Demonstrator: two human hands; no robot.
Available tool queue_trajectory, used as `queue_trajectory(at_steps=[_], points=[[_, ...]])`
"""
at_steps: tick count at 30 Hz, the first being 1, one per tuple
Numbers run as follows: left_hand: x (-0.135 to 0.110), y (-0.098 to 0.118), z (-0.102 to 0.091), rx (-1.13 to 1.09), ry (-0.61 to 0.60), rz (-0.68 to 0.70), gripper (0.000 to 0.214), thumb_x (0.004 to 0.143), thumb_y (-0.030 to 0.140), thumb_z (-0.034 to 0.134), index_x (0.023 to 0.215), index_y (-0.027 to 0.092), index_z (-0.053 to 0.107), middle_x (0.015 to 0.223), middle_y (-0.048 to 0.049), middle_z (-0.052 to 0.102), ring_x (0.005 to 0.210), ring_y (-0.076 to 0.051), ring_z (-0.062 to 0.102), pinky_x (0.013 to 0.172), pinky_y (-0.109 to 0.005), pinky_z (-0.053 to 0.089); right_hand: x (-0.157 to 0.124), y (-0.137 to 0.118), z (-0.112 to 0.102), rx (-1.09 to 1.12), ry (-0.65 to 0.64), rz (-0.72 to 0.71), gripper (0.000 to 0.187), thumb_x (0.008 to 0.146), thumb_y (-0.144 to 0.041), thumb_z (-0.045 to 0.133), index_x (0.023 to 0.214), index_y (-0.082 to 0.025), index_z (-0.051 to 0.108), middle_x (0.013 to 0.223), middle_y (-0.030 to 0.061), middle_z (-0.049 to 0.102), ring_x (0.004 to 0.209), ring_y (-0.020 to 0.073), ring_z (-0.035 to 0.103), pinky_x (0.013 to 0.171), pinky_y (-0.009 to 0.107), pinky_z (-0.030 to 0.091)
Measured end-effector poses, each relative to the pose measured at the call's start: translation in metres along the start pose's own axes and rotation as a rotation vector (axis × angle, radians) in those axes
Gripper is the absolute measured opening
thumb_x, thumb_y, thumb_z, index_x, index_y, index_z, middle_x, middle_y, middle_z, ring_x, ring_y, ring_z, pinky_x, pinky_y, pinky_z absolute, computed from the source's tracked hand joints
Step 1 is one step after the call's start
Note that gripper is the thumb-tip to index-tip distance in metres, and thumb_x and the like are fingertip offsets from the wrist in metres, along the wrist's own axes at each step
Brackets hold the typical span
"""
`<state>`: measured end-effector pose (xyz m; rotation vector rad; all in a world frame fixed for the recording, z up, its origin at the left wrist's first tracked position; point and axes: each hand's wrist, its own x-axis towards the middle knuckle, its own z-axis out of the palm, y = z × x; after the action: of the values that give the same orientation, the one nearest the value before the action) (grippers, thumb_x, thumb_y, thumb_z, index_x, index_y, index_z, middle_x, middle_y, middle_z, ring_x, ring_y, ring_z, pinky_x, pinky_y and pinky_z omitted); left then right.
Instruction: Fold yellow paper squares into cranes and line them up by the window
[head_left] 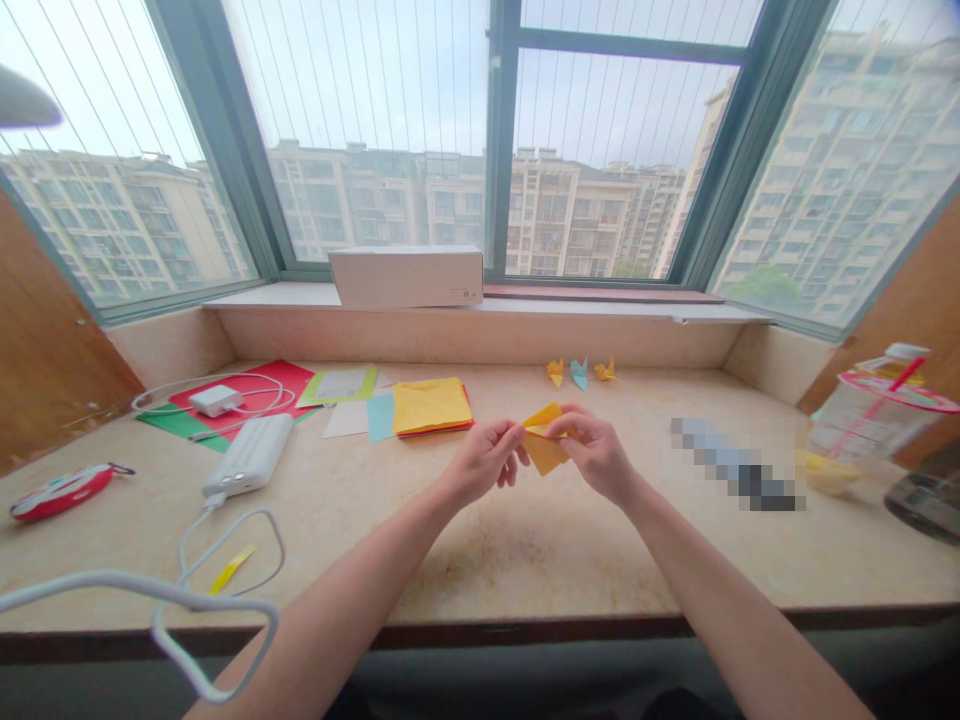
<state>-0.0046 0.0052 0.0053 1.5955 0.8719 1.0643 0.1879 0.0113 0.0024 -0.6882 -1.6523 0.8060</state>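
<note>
Between my two hands is a partly folded piece of yellow origami paper [546,458], held up above the counter. My left hand [489,460] pinches its left edge between thumb and fingers. On the other side, my right hand [596,452] is closed on the upper right part, its fingers over the folds. Beyond my hands stand three small folded paper cranes: a yellow one [555,373], a light blue one [579,373] and another yellow one [606,370]. To the left lies a stack of yellow paper sheets [431,405] with red beneath.
A white power bank [249,455] with cables lies at left, near red paper [259,385] and a red-and-white pouch-like item [64,492]. A drink cup [862,425] with a straw stands at right. A white box [409,277] rests on the window ledge.
</note>
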Motion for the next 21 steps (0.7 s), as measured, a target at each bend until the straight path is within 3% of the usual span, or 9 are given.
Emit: queue_trajectory(at_steps=[7, 12, 15, 18, 21], points=[[-0.002, 0.002, 0.001, -0.004, 0.004, 0.024, 0.04, 0.091, 0.051, 0.05, 0.073, 0.016, 0.054, 0.051, 0.0041, 0.055, 0.035, -0.007, 0.048, 0.033, -0.016, 0.032, -0.002, -0.003, -0.001, -0.019, 0.023, 0.04, 0.016, 0.078, -0.017, 0.056, 0.073, -0.02, 0.07, 0.093, 0.0038, 0.059, 0.084, 0.0168, 0.06, 0.073, 0.028, 0.049], [-0.002, 0.003, 0.002, 0.023, 0.05, 0.023, 0.037, 0.092, 0.046, 0.049, 0.071, 0.016, 0.054, 0.045, 0.0053, 0.051, 0.033, -0.007, 0.046, 0.032, -0.016, 0.03, -0.003, -0.01, -0.005, -0.053, -0.029, 0.081, 0.022, 0.085, -0.028, 0.054, 0.084, -0.019, 0.074, 0.104, 0.0073, 0.06, 0.099, 0.0215, 0.06, 0.086, 0.034, 0.049], [-0.003, 0.003, 0.001, 0.05, 0.094, 0.023, 0.038, 0.092, 0.045, 0.049, 0.069, 0.016, 0.055, 0.044, 0.005, 0.052, 0.033, -0.006, 0.044, 0.033, -0.016, 0.031, -0.003, -0.007, -0.006, -0.051, -0.095, 0.103, 0.025, 0.086, -0.04, 0.063, 0.093, -0.019, 0.076, 0.11, 0.0095, 0.058, 0.111, 0.0252, 0.056, 0.089, 0.036, 0.049], [-0.004, 0.004, 0.0, 0.071, 0.119, 0.027, 0.041, 0.093, 0.046, 0.049, 0.067, 0.015, 0.056, 0.043, 0.0042, 0.052, 0.033, -0.006, 0.045, 0.035, -0.016, 0.032, -0.001, 0.0, -0.003, -0.033, -0.053, 0.114, 0.028, 0.078, -0.044, 0.074, 0.092, -0.02, 0.077, 0.114, 0.01, 0.056, 0.115, 0.0261, 0.055, 0.089, 0.036, 0.051], [-0.005, 0.004, 0.0, 0.106, 0.131, 0.047, 0.047, 0.094, 0.048, 0.046, 0.062, 0.015, 0.057, 0.041, 0.0031, 0.051, 0.033, -0.006, 0.044, 0.036, -0.016, 0.031, 0.0, 0.006, 0.0, -0.027, -0.011, 0.095, 0.025, 0.078, -0.044, 0.075, 0.087, -0.021, 0.079, 0.112, 0.009, 0.057, 0.109, 0.0239, 0.059, 0.091, 0.036, 0.051]])
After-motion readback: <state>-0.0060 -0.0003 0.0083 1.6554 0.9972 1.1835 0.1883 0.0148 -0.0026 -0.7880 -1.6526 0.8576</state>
